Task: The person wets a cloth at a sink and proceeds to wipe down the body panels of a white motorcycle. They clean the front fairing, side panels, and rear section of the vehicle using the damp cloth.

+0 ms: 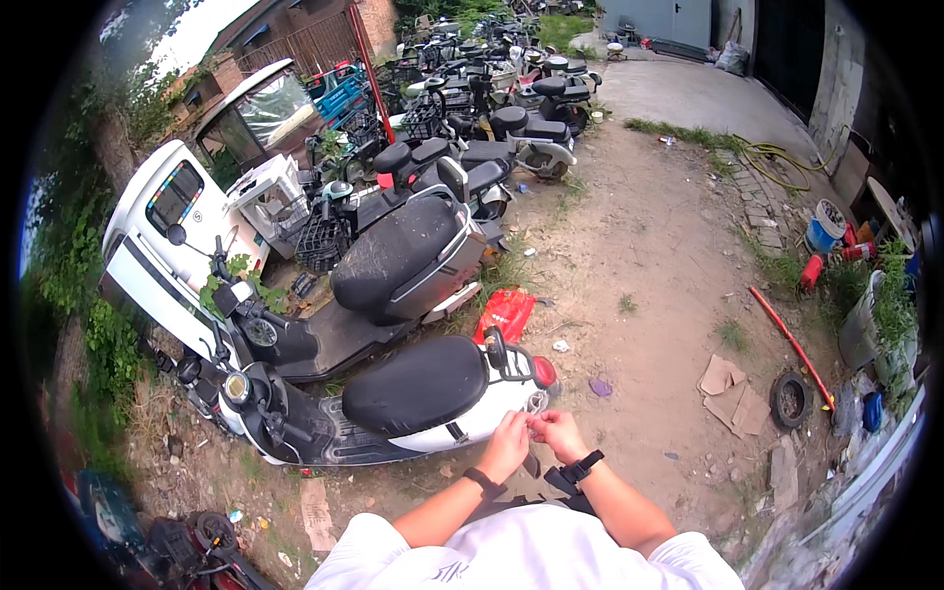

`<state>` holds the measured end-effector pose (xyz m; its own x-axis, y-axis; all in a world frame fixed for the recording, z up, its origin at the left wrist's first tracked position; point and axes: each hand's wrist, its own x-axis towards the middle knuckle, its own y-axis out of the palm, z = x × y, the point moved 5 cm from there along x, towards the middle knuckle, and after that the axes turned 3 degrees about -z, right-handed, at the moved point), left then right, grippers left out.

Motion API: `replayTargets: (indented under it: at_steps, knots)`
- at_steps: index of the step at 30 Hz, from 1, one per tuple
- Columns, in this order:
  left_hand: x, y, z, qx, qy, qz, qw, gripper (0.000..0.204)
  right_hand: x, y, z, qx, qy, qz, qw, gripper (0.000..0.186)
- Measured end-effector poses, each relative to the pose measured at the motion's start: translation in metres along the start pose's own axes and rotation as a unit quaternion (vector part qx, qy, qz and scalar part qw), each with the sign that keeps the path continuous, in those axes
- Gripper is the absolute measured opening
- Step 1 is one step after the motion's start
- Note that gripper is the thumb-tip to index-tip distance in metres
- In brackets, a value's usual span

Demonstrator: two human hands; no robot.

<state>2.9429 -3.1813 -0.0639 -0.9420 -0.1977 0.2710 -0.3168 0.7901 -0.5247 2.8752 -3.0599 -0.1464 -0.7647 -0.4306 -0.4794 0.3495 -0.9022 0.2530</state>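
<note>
Left hand (505, 444) and right hand (559, 439) meet, fingers bunched; grip unclear, cannot tell. The white scooter (415, 391), beside them toward ten o'clock, looks heavy, stiff; best held by its rear rail (512, 373).

Red plastic bag (506, 313), crumpled, on dirt ground (669, 285). Purple scrap (600, 387), lying flat. Cardboard (723, 376), brown, torn, near a small black tyre (791, 400). Red pole (791, 344), lying beside the tyre. Bucket (821, 236), blue and white, filled. Hose (762, 147), yellowish, loosely looped. Red post (372, 74), leaning slightly. Parked scooters (565, 88), many, crowded together. Green foliage (113, 354), far left.
</note>
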Motion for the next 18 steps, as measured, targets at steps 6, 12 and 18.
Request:
replayTargets:
  at_steps: [6,12,18]
  knots:
    - [0.061,0.094,-0.077,0.000,0.045,-0.002,0.999,0.026,-0.017,-0.108,0.079,0.047,-0.052,-0.065,0.995,0.012]
    - [0.115,0.148,-0.111,0.010,0.081,0.021,0.996,0.029,0.003,-0.174,0.119,0.113,-0.058,-0.059,0.990,0.013]
    - [0.175,0.173,-0.097,0.027,0.091,0.017,0.995,0.030,0.043,-0.207,0.163,0.143,-0.014,0.005,0.990,0.026]
